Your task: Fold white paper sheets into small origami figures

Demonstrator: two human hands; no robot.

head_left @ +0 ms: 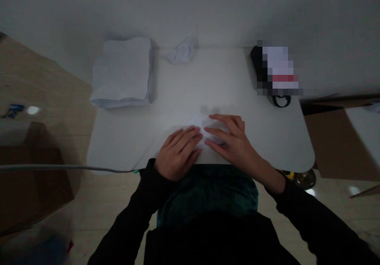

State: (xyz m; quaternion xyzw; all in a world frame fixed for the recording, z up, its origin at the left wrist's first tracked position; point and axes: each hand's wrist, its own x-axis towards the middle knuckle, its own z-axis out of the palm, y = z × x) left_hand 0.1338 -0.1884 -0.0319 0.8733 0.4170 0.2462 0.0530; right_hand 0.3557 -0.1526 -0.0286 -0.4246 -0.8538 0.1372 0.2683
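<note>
A small folded white napkin [199,123] is held down on the table [276,146], near its front edge, between the two hands. Its material cannot be told from this view. Both hands are kept open and flat, with neither closed around it. The left hand [178,154] is placed against the napkin's near left side, with its fingers [185,136] angled toward the right hand. The right hand [230,140] is laid across the napkin's right part, and much of the napkin is covered by its fingers [219,131]. Only the napkin's far portion is left plainly visible.

Farther back on the table, a tall stack of folded white napkins [122,71] is placed to the left, well apart from the hands. A crumpled white piece [181,52] is seen beside the stack, against the wall [225,7]. At the far right corner, a dark object [277,69] is obscured by pixelation, and a black ring [280,101] is seen below it. Black sleeves [297,205] are worn on both arms. A grey cable [62,167] is stretched past the table's front left edge, and cardboard boxes [29,182] are seen on the floor [103,205] at the left.
</note>
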